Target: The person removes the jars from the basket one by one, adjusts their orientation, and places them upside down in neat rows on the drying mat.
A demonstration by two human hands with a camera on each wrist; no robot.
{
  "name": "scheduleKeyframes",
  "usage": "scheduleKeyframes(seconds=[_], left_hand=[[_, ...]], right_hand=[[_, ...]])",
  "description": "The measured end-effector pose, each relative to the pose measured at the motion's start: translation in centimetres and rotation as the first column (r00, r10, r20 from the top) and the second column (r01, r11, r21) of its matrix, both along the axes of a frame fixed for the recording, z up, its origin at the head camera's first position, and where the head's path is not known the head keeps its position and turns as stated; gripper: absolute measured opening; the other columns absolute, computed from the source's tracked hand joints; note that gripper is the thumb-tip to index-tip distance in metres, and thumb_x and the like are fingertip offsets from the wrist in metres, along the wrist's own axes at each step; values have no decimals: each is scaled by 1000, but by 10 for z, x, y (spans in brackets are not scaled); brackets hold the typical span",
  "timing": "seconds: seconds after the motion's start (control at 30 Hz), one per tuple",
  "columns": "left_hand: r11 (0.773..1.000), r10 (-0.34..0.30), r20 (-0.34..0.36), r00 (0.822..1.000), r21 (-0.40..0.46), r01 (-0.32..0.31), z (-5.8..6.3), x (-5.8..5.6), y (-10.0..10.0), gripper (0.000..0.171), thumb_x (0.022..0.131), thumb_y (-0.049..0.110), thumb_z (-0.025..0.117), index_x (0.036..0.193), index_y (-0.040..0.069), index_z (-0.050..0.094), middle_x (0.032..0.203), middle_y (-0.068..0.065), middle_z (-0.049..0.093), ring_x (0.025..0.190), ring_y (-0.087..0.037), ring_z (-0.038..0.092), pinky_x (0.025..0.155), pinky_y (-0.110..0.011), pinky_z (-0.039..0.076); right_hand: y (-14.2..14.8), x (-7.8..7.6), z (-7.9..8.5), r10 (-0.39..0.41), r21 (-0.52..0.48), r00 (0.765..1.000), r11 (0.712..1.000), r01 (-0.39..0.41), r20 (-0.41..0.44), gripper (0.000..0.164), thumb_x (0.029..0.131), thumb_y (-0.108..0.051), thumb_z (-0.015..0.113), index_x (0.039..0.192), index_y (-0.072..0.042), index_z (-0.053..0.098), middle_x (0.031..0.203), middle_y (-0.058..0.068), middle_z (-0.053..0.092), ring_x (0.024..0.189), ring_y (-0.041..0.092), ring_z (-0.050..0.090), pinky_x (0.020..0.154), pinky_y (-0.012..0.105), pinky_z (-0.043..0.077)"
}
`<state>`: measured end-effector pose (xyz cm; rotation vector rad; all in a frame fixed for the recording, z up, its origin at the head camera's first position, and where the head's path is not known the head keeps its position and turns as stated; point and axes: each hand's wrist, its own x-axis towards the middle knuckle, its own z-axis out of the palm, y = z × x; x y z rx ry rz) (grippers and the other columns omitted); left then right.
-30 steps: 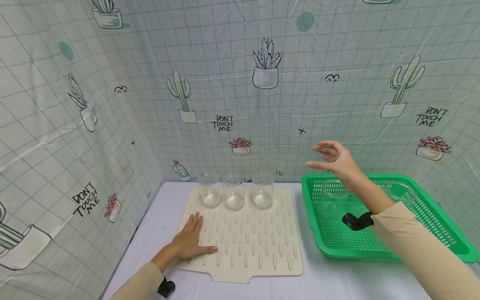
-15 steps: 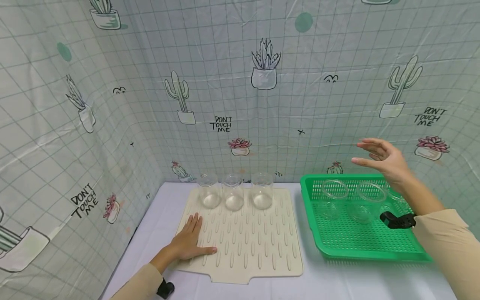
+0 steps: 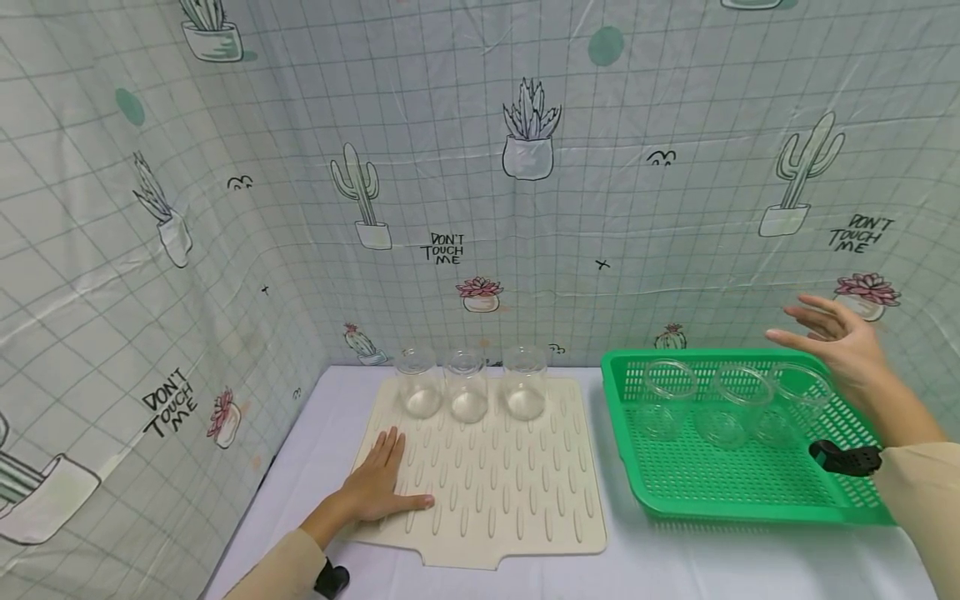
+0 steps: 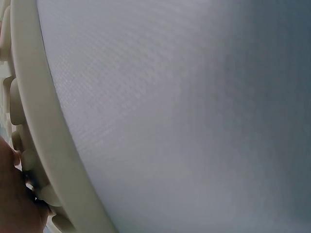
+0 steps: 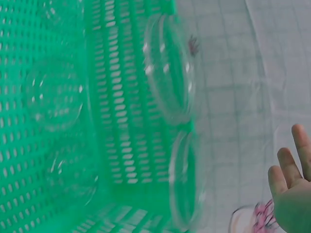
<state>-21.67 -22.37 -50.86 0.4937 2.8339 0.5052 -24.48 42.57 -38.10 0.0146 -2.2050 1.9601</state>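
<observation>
My left hand point(image 3: 377, 487) rests with fingers spread on the left part of a beige ridged mat point(image 3: 510, 492). Three clear jars point(image 3: 421, 392) stand upright in a row along the mat's back edge. Over the back right of a green plastic basket point(image 3: 637, 492), my right hand point(image 3: 843, 346) hovers with nothing in it, its fingers loosely bent and thumb apart. Three more clear jars point(image 3: 723, 408) stand inside the basket towards its back. In the right wrist view, the rim of one jar point(image 5: 170, 70) shows below the hand point(image 5: 296, 189).
A white cloth point(image 3: 675, 567) covers the table. Behind and to the left hangs a grid-patterned curtain point(image 3: 600, 208) with cactus prints. The basket's raised rim stands just right of the mat, with a narrow gap between them.
My right hand has moved right across the basket, uncovering the jars in it. The left hand has stayed in place on the mat.
</observation>
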Motion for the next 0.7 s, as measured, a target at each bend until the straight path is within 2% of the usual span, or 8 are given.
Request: scheduleKeyframes(seconds=[0.1, 0.17, 0.27, 0.4, 0.53, 0.57, 0.6, 0.7], left_hand=[[1000, -2, 16, 1000, -7, 2, 5, 0, 2, 124, 79, 74, 65, 155, -9, 12, 163, -27, 3, 149, -43, 1, 117, -59, 16], [1000, 1, 25, 1000, 1, -2, 6, 0, 3, 124, 79, 72, 67, 155, -9, 12, 163, -27, 3, 149, -43, 1, 117, -58, 15], [1000, 1, 34, 999, -15, -1, 4, -1, 2, 125, 79, 74, 66, 156, -8, 11, 163, -26, 2, 150, -42, 0, 118, -57, 15], [1000, -2, 28, 1000, -25, 3, -2, -2, 0, 126, 78, 78, 63, 157, -6, 10, 164, -24, 1, 150, -40, -1, 119, -54, 14], [1000, -7, 5, 1000, -14, 7, -8, -2, -2, 128, 77, 80, 61, 156, -7, 11, 163, -25, 2, 150, -40, -1, 119, -55, 12], [1000, -6, -1, 1000, -11, 6, -9, -3, -3, 128, 77, 80, 61, 156, -7, 12, 163, -26, 3, 150, -41, 0, 119, -55, 13], [1000, -4, -6, 1000, -8, 4, -9, -3, -3, 128, 77, 80, 61, 156, -7, 12, 163, -26, 4, 150, -41, 0, 119, -55, 13], [1000, 5, -13, 1000, -19, -5, -11, -3, -5, 127, 77, 80, 61, 156, -6, 13, 163, -25, 4, 150, -40, 1, 119, -53, 14]], right_hand=[[10, 3, -10, -36, 64, 999, 997, 35, 7, 72, 96, -9, 67, 153, -36, 32, 122, -29, 52, 134, 1, 32, 119, 23, 13], [16, 5, -18, -60, 114, 998, 992, 58, 17, 75, 97, -12, 66, 156, -36, 26, 122, -30, 48, 139, 1, 28, 121, 30, 9], [24, 9, -31, -100, 235, 994, 968, 89, 36, 80, 98, -19, 65, 159, -36, 15, 123, -32, 41, 146, 4, 20, 121, 42, 6], [36, 14, -47, -77, 270, 996, 961, 61, 48, 84, 100, -19, 63, 160, -33, 6, 141, -24, 37, 150, 10, 15, 120, 50, 6], [45, 14, -59, -47, 297, 997, 954, 25, 66, 86, 101, -22, 61, 160, -31, -1, 159, -14, 23, 151, 17, 12, 116, 62, 4], [47, 13, -61, -40, 300, 996, 954, 15, 77, 87, 101, -22, 61, 160, -30, -2, 161, -12, 20, 152, 19, 10, 115, 63, 4], [49, 12, -63, -45, 314, 995, 949, 14, 94, 87, 101, -24, 61, 160, -32, -3, 158, -16, 23, 150, 15, 15, 117, 61, 7], [55, 8, -67, 3, 324, 992, 945, -45, 129, 91, 102, -24, 61, 159, -30, -11, 166, 0, 10, 151, 33, 6, 113, 68, 7]])
